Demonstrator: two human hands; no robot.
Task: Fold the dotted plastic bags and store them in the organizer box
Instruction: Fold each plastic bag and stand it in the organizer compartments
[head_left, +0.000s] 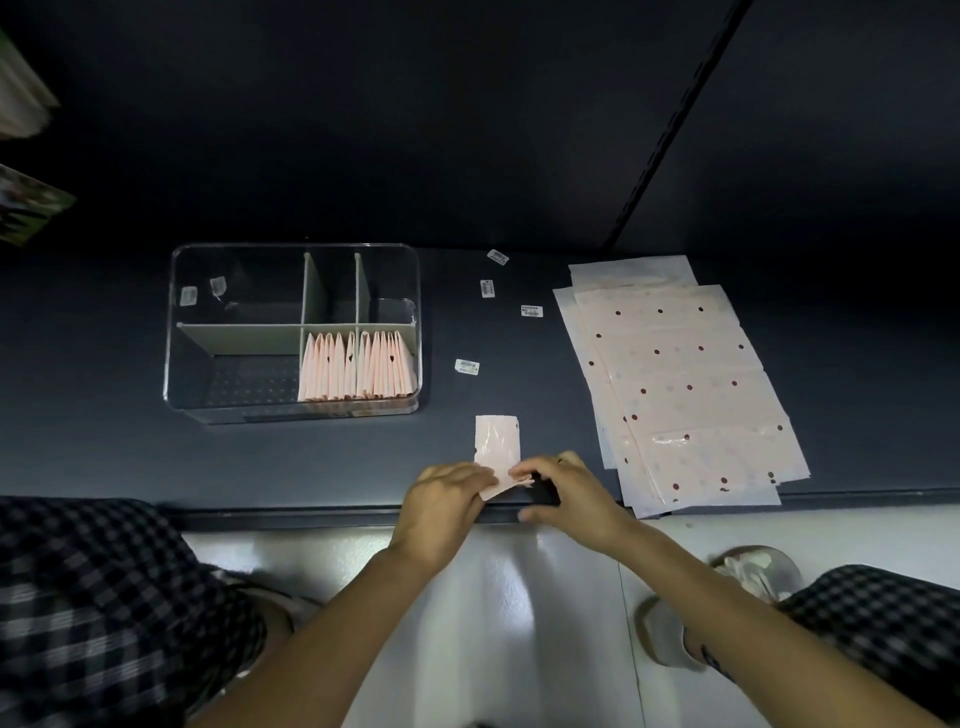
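Between both hands (488, 493), folded bag (497, 441) points away.

A narrow folded bag (497, 441) is pinched at its near end by the left hand (445, 499) and right hand (566, 493) at the desk (104, 457) edge. The organizer box (293, 332), at 10 o'clock, contains folded bags (358, 369). Flat dotted bags (680, 384) are stacked at 2 o'clock.

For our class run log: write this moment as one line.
stage: folding | left hand and right hand: pinch bag strip | organizer box: two compartments filled | flat bags: waiting right
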